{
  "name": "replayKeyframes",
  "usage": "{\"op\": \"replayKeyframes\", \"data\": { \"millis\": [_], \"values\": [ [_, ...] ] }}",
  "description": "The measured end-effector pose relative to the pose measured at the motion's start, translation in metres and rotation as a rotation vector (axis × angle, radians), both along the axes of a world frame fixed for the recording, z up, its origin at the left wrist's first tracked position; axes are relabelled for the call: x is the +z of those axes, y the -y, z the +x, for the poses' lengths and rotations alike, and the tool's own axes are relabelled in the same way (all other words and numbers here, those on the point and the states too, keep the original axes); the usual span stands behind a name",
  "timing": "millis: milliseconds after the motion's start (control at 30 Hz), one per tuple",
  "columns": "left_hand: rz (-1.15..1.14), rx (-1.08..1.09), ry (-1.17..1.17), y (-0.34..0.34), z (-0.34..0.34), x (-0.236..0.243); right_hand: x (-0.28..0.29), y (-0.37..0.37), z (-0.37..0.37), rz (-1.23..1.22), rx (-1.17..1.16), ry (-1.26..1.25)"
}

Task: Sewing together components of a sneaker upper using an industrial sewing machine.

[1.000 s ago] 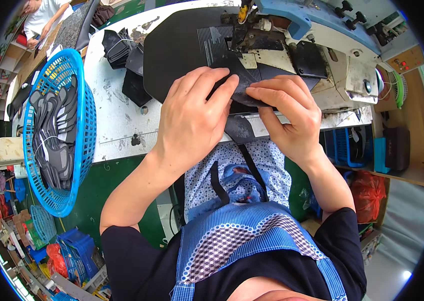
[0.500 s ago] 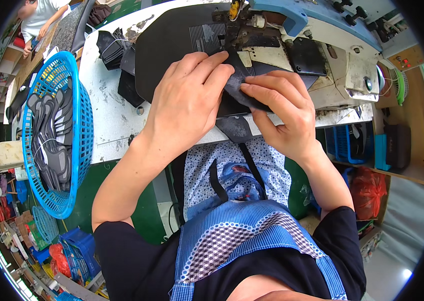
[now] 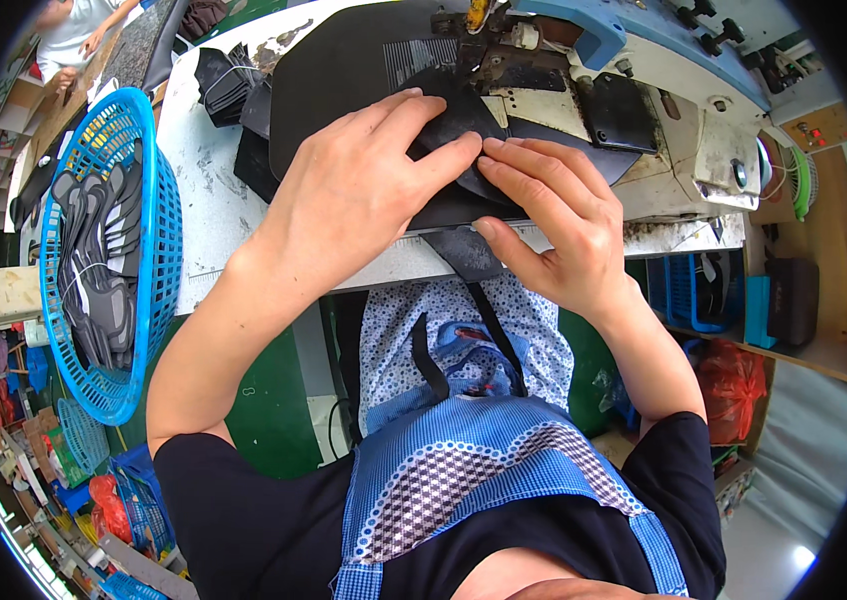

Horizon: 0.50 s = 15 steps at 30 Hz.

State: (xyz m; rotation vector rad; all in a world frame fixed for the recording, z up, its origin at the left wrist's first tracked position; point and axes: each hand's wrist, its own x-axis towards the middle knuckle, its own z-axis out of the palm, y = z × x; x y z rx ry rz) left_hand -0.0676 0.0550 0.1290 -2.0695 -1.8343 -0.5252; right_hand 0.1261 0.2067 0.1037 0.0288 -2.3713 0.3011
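Note:
A dark, flexible, leather-like piece point(image 3: 443, 122) lies by the needle area of a sewing machine point(image 3: 533, 75), its far edge close to the presser foot. My left hand point(image 3: 363, 180) rests on it from the left, fingers stretched and parted, tips pressing its surface. From the right, my right hand point(image 3: 568, 220) touches the same piece with extended fingertips, thumb held apart. Both hands are open, and their fingertips nearly meet. Beneath them, a worn dark flap point(image 3: 465, 252) hangs over the table's front edge. Whether it joins the piece is hidden.
A blue basket point(image 3: 148, 250) of bundled dark cut pieces point(image 3: 98, 270) stands left of the white table point(image 3: 208, 200). Tied black pieces point(image 3: 228, 90) lie near a black mat point(image 3: 328, 75). Another blue basket point(image 3: 693, 290) sits at right. A person point(image 3: 78, 45) works at far left.
My left hand has shifted slightly left and its fingers have spread. The dark piece has turned and lies flatter, its worn strip no longer showing between my hands. The view has shifted a little.

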Motion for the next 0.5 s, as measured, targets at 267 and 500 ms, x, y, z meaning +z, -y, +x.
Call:
{"op": "replayKeyframes", "data": {
  "millis": [267, 500],
  "values": [
    [-0.04, -0.086, 0.006, -0.009, -0.037, 0.002, 0.002, 0.008, -0.015, 0.056, -0.016, 0.008],
    [-0.052, -0.123, -0.052, -0.02, -0.063, 0.004, 0.001, 0.019, -0.027, 0.074, -0.087, 0.031]
  ]
}}
